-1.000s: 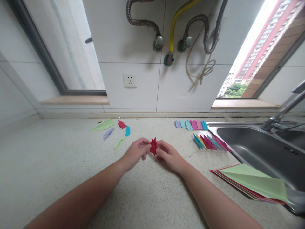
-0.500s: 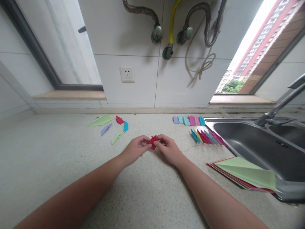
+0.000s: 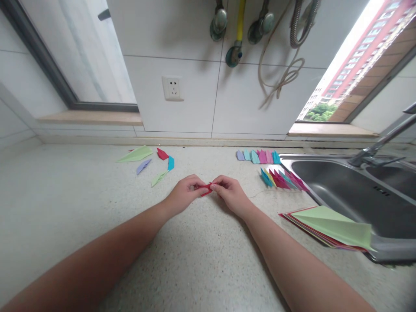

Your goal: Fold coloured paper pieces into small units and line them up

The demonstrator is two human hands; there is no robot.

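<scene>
A small folded red paper piece (image 3: 206, 189) is pinched between both of my hands just above the speckled countertop (image 3: 65, 208). My left hand (image 3: 184, 194) grips its left end with curled fingers. My right hand (image 3: 229, 193) pinches the right end, thumb and forefinger pressed together. The paper now lies nearly flat and is mostly hidden by my fingertips.
Loose folded pieces (image 3: 152, 162) lie at the back left. Two rows of coloured folded units (image 3: 258, 156) (image 3: 282, 179) sit beside the steel sink (image 3: 367, 195). A stack of paper sheets (image 3: 328, 225) overhangs the sink's edge. A tap (image 3: 383, 145), wall socket (image 3: 172, 88) and hoses (image 3: 279, 65) are behind.
The red piece stood upright between my fingers a second ago; it has been turned and pressed down flat. The view has tilted downward slightly.
</scene>
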